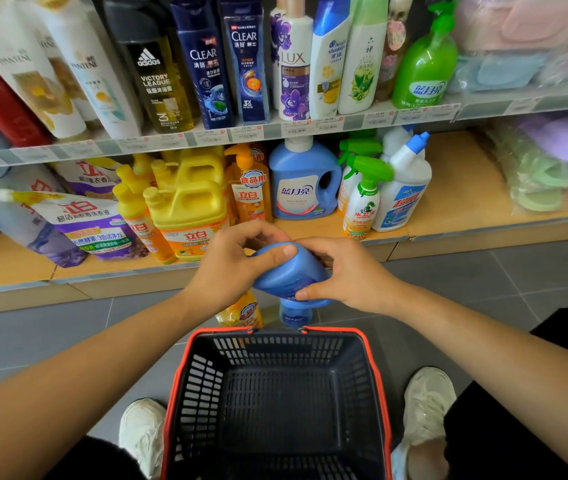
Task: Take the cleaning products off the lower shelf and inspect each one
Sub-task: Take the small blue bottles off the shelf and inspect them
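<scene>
Basket (203, 379) on floor (449, 271) before lower shelf (455, 188), upper shelf (310, 128) above it.

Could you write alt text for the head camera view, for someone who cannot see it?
A person's left hand and right hand grip a tilted blue bottle, a red-rimmed shopping basket below them. Behind, the lower shelf holds yellow jugs, spray bottles and pouches.

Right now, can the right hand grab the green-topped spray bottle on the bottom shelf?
Probably not yet. The right hand and left hand both grip the blue bottle. Once free, it likely could: the spray bottle stands at the front of the lower shelf, nothing before it.
</scene>
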A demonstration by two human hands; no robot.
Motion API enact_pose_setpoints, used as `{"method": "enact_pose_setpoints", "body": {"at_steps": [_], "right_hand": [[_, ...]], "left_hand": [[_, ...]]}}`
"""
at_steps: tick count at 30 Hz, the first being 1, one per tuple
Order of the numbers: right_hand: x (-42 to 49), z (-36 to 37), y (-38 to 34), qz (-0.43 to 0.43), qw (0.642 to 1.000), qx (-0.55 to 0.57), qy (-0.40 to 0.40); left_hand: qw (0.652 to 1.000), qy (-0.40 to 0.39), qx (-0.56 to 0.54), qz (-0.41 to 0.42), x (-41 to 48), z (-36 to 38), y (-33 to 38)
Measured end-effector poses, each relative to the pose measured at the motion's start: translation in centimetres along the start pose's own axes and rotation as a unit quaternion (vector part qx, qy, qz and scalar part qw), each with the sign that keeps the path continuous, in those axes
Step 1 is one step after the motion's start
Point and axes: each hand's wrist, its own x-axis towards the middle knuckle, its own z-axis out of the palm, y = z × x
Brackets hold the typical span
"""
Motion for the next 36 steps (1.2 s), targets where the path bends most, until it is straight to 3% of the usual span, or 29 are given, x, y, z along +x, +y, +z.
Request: {"method": "enact_pose_setpoints", "body": {"at_steps": [5,11,18,21,24,27,36], "right_hand": [[0.1,0.0,-0.1,0.013,1.000,0.019,0.011],[0.4,-0.4,-0.2,0.030,0.997,0.057,0.028],[0.4,-0.2,0.2,0.040,0.997,0.049,0.047],[0.4,-0.2,0.1,0.036,0.997,0.043,0.048],[0.4,-0.2,0.0,0.032,0.997,0.039,0.051],[0.3,-0.2,-0.1,0.028,0.998,0.027,0.051],[0.0,0.3,-0.6,0.005,0.999,-0.038,0.029]], "left_hand": [[0.997,0.006,0.047,0.060,-0.3,-0.2,-0.1],[0.989,-0.048,0.080,0.112,-1.3,-0.2,0.1],[0.965,0.019,0.157,0.208,-1.5,-0.6,0.3],[0.976,0.049,0.143,0.157,-1.4,-0.9,0.6],[0.999,0.049,0.023,-0.001,-1.0,-1.0,1.0],[0.989,0.037,-0.093,-0.107,-0.7,-0.9,1.0],[0.986,0.054,-0.064,-0.145,-0.3,-0.7,1.0]]}}
